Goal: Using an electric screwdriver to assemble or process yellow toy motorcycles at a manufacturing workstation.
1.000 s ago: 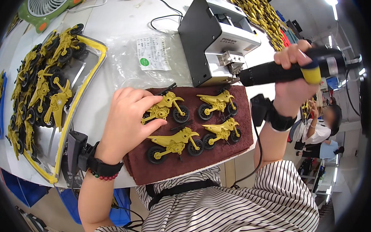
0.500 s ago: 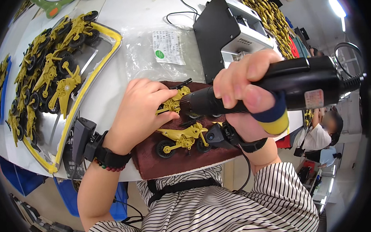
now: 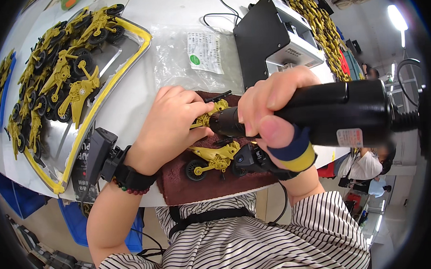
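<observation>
My left hand (image 3: pixel 170 124) pinches a yellow toy motorcycle (image 3: pixel 220 106) between thumb and fingers, pressing it against a brown cloth (image 3: pixel 179 185). Wrapped in my right hand (image 3: pixel 271 101) is a thick black electric screwdriver (image 3: pixel 333 109), its front end pointing left against that motorcycle. The bit is hidden, so I cannot tell what it touches. Much of the held motorcycle lies behind my fingers and the tool. A second yellow motorcycle with black wheels (image 3: pixel 216 158) lies nearer to me on the cloth, partly covered by the camera on my right wrist.
To the left, a yellow-edged metal tray (image 3: pixel 106 76) holds a heap of toy motorcycles. Beyond the cloth lie a clear plastic bag (image 3: pixel 175 64) and a black-and-white machine (image 3: pixel 260 43). Several blue bins (image 3: pixel 76 220) stand below the table edge. A person in white (image 3: pixel 366 166) is off to the right.
The screwdriver's rear end has swung a little lower in the picture, and my right hand has moved slightly left. My left hand keeps its hold on the motorcycle. The whole view has shifted slightly.
</observation>
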